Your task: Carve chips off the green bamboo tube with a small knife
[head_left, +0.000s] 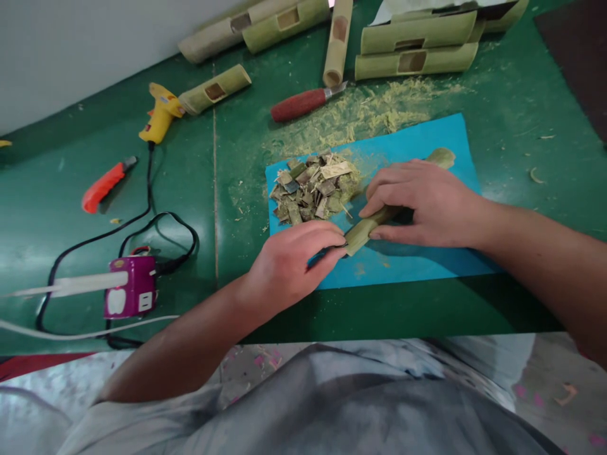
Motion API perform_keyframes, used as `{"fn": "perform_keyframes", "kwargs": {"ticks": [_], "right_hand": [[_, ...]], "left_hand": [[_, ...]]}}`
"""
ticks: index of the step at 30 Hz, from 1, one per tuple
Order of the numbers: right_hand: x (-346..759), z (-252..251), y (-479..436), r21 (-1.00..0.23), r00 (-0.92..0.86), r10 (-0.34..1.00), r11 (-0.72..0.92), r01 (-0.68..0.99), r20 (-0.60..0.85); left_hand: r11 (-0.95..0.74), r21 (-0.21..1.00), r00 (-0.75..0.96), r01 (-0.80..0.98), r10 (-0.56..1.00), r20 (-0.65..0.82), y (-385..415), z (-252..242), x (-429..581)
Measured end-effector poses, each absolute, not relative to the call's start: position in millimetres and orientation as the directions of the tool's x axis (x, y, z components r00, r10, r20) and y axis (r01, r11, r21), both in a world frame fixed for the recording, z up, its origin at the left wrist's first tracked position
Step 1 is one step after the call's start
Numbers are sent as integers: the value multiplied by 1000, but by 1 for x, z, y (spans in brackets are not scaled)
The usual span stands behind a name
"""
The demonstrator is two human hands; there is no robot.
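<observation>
A pale green bamboo piece (358, 236) lies slantwise over a blue sheet (446, 268). My right hand (420, 199) is closed around its middle from above, and its far end shows past my knuckles. At the near end, the thumb and forefinger of my left hand (296, 259) are pinched together. Something thin and dark shows between them, too small to name, touching or close to the bamboo's edge. Left of the bamboo, a heap of bamboo chips (313, 186) lies on the same sheet.
Behind the sheet lies a red-handled knife (298, 105) among shavings, with bamboo tubes (417, 61) beyond. On the left are a yellow glue gun (161, 117), an orange cutter (104, 188), and a purple power socket (130, 287) with cables. The green table's edge (403, 332) runs before me.
</observation>
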State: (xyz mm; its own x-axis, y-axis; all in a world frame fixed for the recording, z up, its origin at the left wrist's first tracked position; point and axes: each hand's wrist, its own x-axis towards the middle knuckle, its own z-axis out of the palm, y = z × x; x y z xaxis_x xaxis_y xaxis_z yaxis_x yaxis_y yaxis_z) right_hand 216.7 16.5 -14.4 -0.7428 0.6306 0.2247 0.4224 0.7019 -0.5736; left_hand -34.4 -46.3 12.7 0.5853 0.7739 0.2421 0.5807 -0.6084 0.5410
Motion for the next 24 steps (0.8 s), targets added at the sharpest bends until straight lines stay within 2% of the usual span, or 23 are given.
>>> {"fn": "perform_keyframes", "kwargs": {"ticks": [5,10,15,24], "right_hand": [[217,-15,17,-564,-744,623,714,415,241],[217,-17,18,-557,-744,617,724,408,258],[219,-14,19,-554,-763,599,731,399,241],[221,-7,15,-502,-800,557,769,395,223]], "left_hand": [[-624,481,612,615,763,207,-47,10,-36],[-658,437,621,613,743,249,-47,6,-38],[-679,451,606,578,728,320,-49,6,-39],[-713,458,627,531,694,354,-49,5,-37]]}}
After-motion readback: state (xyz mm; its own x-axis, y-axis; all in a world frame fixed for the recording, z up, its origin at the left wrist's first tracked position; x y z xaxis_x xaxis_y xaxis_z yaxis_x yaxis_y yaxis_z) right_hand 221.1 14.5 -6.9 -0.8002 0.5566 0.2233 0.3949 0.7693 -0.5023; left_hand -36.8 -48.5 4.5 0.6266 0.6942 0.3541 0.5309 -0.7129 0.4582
